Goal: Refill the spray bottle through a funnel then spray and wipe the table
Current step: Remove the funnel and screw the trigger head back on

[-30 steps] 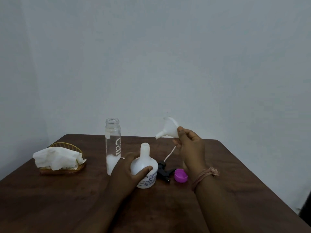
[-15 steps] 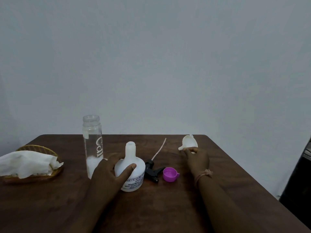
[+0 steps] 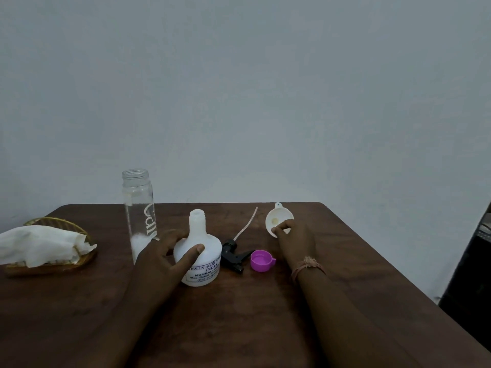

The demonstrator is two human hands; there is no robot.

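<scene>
Left hand (image 3: 170,257) wraps the open spray bottle (image 3: 198,251); right hand (image 3: 291,236) pinches the funnel (image 3: 276,221) on the desk (image 3: 265,314). Release gently, then refit the sprayer (image 3: 233,257).

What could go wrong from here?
The small white plastic funnel lies on the dark wooden table under the right hand, so its rim may pick up dirt. The tall clear glass bottle stands uncapped close behind the left hand, which steadies the white spray bottle; a nudge could tip it.
</scene>
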